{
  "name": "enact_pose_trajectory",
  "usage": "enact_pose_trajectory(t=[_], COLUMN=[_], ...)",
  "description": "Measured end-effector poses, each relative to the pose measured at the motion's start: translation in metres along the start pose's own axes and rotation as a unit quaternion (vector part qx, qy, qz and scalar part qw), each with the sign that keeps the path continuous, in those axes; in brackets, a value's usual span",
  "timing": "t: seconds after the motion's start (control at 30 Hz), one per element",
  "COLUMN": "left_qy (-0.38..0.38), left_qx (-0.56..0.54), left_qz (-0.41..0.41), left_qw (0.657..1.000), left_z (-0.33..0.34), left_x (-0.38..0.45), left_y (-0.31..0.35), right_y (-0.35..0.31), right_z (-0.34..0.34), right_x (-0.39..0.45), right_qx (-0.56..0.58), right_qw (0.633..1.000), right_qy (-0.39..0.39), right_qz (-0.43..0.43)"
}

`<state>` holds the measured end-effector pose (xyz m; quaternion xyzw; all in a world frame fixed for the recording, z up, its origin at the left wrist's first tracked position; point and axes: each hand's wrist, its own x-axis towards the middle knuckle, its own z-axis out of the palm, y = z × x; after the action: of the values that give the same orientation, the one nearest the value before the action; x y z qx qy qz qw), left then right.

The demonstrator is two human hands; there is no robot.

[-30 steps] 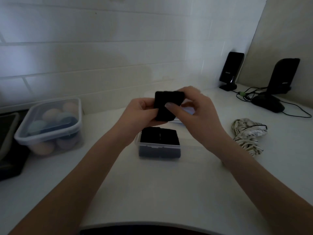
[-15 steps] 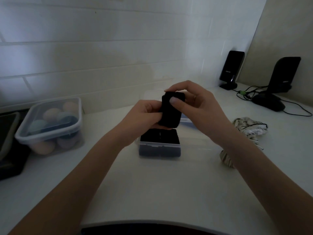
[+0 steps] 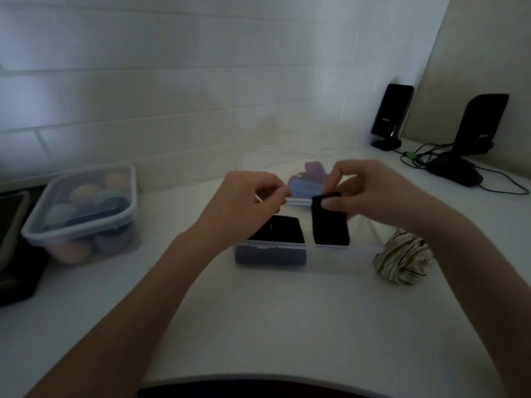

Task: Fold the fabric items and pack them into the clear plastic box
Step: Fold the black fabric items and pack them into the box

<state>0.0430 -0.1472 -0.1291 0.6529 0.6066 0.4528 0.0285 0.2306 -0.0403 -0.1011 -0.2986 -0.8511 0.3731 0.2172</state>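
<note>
A clear plastic box (image 3: 339,258) stands at the middle of the white counter. Folded black fabric (image 3: 277,231) fills its left part. My right hand (image 3: 370,193) pinches another folded black fabric piece (image 3: 330,222) by its top edge, and the piece hangs upright over the box's right part. My left hand (image 3: 247,202) hovers over the box's left side with fingers loosely curled, holding nothing. A striped cream fabric item (image 3: 402,258) lies bunched on the counter right of the box. Blue and purple fabric (image 3: 307,182) lies behind the box.
A lidded clear container (image 3: 83,214) with round pastel things stands at the left. Two black speakers (image 3: 390,116) (image 3: 479,124), a black mouse (image 3: 454,170) and cables sit at the back right. The tiled wall runs behind; the counter's front edge is near me.
My left hand let go of the black folded piece. My right hand carried it down and to the right, over the box's right part. The view tilted down a little.
</note>
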Motion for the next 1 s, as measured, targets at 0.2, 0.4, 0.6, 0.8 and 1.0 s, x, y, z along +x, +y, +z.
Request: enact_pose_trajectory(t=[0.2, 0.4, 0.6, 0.8, 1.0], left_qy=[-0.064, -0.085, -0.117, -0.115, -0.135], left_qx=[0.126, 0.187, 0.154, 0.165, 0.158], left_qz=[0.038, 0.052, 0.025, 0.015, -0.006], left_qw=[0.989, 0.977, 0.981, 0.98, 0.978], left_z=[0.001, 0.001, 0.001, 0.002, 0.002], left_x=[-0.002, -0.003, -0.003, -0.003, -0.004], left_y=[0.002, 0.004, 0.006, 0.007, 0.008], right_y=[0.002, -0.001, -0.006, -0.006, -0.009], right_z=[0.025, 0.036, 0.029, 0.034, 0.026], right_x=[0.001, 0.0, -0.005, -0.004, -0.007], right_qx=[-0.116, -0.176, -0.247, -0.332, -0.323], right_qw=[0.993, 0.984, 0.965, 0.935, 0.93], right_qy=[0.006, 0.012, -0.083, -0.121, -0.173], right_qz=[0.023, 0.031, 0.041, 0.024, 0.039])
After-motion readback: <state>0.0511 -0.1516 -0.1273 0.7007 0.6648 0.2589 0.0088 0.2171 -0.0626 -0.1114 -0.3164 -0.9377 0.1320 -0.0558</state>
